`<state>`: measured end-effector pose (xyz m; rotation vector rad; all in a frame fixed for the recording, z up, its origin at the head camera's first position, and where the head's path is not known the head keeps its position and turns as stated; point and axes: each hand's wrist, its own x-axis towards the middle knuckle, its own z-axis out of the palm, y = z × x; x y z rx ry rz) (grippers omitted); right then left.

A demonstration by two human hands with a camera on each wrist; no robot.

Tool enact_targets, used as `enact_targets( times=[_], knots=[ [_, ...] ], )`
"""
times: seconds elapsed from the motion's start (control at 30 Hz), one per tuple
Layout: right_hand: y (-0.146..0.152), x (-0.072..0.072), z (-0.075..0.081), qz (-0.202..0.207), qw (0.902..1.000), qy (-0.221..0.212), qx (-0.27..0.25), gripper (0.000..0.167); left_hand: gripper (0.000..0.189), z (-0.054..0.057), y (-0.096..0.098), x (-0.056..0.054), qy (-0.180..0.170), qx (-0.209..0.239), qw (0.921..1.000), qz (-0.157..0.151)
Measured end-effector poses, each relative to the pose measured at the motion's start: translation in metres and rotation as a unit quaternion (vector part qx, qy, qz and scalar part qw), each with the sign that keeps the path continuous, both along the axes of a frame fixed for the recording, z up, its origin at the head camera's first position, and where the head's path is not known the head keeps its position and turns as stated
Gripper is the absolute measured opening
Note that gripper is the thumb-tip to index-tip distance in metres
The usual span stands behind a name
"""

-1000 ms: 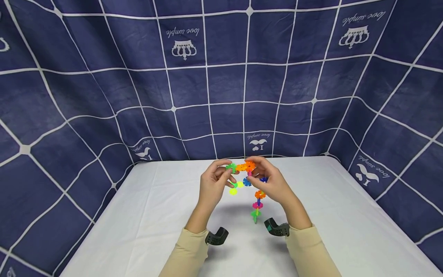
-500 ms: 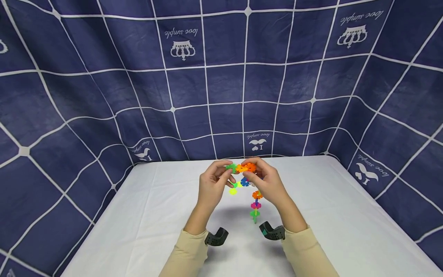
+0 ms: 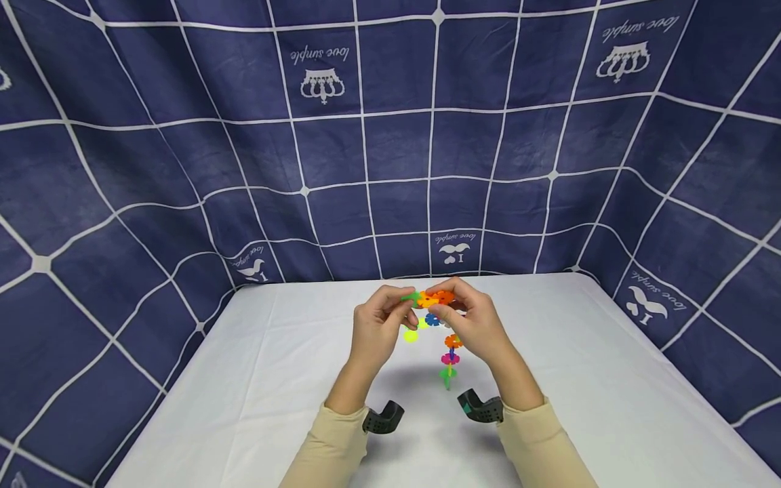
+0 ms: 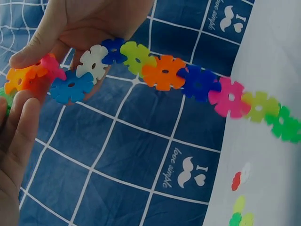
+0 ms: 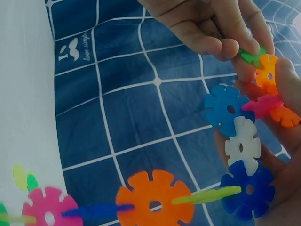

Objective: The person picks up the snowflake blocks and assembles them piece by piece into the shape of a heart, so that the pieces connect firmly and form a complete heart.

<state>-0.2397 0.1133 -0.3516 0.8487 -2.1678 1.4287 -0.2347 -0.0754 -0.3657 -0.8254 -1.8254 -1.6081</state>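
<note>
My left hand [image 3: 377, 329] pinches a green flower-shaped interlocking disc [image 5: 254, 57] between thumb and fingers. Right beside it, a light orange disc [image 5: 268, 74] is pinched by my right hand [image 3: 478, 325]; the green one meets its edge. From there a chain of slotted discs runs on: a darker orange one [image 5: 285, 117], pink [image 5: 263, 106], blue [image 4: 71, 85], white [image 4: 93, 63], then several more, ending in green [image 4: 285, 124]. In the head view this chain hangs below my right hand, its lower end [image 3: 448, 381] over the table. Part of it is hidden behind my right fingers.
Loose discs lie on the white-covered table [image 3: 293, 379], among them a yellow one [image 3: 411, 335], a red one [image 4: 236, 181] and a white one [image 4: 245, 172]. A dark blue curtain [image 3: 396, 149] with white lines stands behind and at both sides.
My right hand has shifted slightly left, its thumb moving from the darker orange disc towards the light orange one. The green disc has turned from face-on to nearly edge-on. The hanging chain moved slightly left.
</note>
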Motion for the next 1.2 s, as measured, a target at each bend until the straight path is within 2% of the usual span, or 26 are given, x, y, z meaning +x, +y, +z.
enact_targets(
  times=[0.27, 0.5, 0.63, 0.73, 0.87, 1.03, 1.2],
  knots=[
    [0.001, -0.001, 0.0, 0.009, 0.9997, 0.023, 0.008, 0.023, 0.017, 0.0, 0.002, 0.0, 0.014, -0.006, 0.9999, 0.004],
    [0.003, -0.003, 0.0, 0.004, 0.9995, 0.032, 0.001, 0.024, 0.023, 0.0, -0.001, -0.001, 0.006, -0.024, 0.9995, 0.019],
    [0.002, -0.003, 0.001, 0.005, 0.9994, 0.031, -0.014, 0.024, 0.027, 0.001, -0.005, -0.002, -0.012, -0.018, 0.9997, 0.012],
    [0.003, -0.004, 0.001, 0.004, 0.9992, 0.024, -0.03, 0.024, 0.027, 0.001, -0.008, -0.004, -0.036, -0.003, 0.9993, 0.008],
    [0.004, -0.004, 0.002, -0.001, 0.999, 0.012, -0.042, 0.024, 0.023, -0.005, -0.011, -0.012, -0.08, 0.004, 0.9964, 0.028],
    [0.007, -0.006, 0.0, -0.01, 0.9995, 0.009, -0.03, 0.024, 0.02, -0.025, -0.014, -0.029, -0.162, 0.002, 0.9852, 0.055],
    [0.012, -0.007, -0.002, -0.023, 0.9996, 0.008, -0.014, 0.023, 0.022, -0.048, -0.015, -0.043, -0.23, -0.042, 0.9689, 0.082]
  ],
)
